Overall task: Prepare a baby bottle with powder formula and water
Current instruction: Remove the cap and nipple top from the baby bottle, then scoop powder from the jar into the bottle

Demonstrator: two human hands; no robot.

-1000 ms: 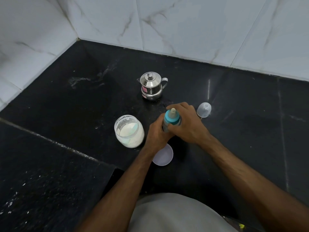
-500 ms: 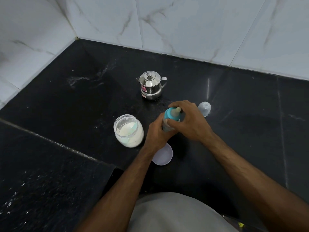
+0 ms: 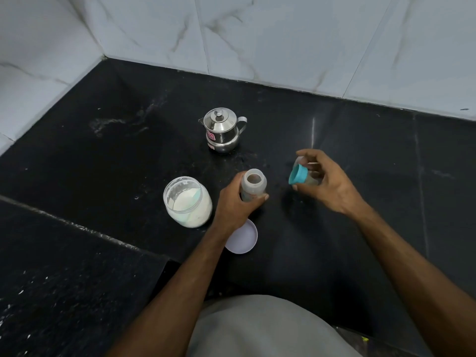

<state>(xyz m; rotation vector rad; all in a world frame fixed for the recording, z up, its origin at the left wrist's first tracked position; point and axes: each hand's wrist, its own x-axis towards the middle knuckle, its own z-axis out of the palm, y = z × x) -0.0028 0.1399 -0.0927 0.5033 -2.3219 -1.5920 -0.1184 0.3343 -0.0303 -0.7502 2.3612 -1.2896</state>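
A: So, where does the bottle job stand?

B: Early, I'd judge. The clear plastic baby bottle (image 3: 253, 185) stands upright on the black stone desk (image 3: 128, 155), about midway between the back wall and the front edge, with its mouth uncovered. The left hand (image 3: 237, 204) has its grip wrapped round the bottle's body, steadying it.

A: And the top?

B: The teal screw collar with its teat (image 3: 298, 174) is off and held in the right hand (image 3: 325, 180), fingertips pinching it, raised just to the right of the bottle. Something clear sits behind those fingers, perhaps the cover, but I cannot tell.

A: Anything inside the bottle?

B: It looks empty from above, though the inside is dim, so I would not swear to it. Neither powder nor water seems to be in.

A: The supplies?

B: The round clear jar of white powder (image 3: 188, 202) is open just left of the bottle, a pale green scoop (image 3: 197, 198) in it. Its pale round lid (image 3: 243, 239) lies nearer the front edge, partly under the left wrist. The small steel kettle with a lid (image 3: 222, 130) stands toward the back wall, closed.

A: So what is left?

B: Nearly all: scooping powder, pouring water, refitting the collar, mixing.
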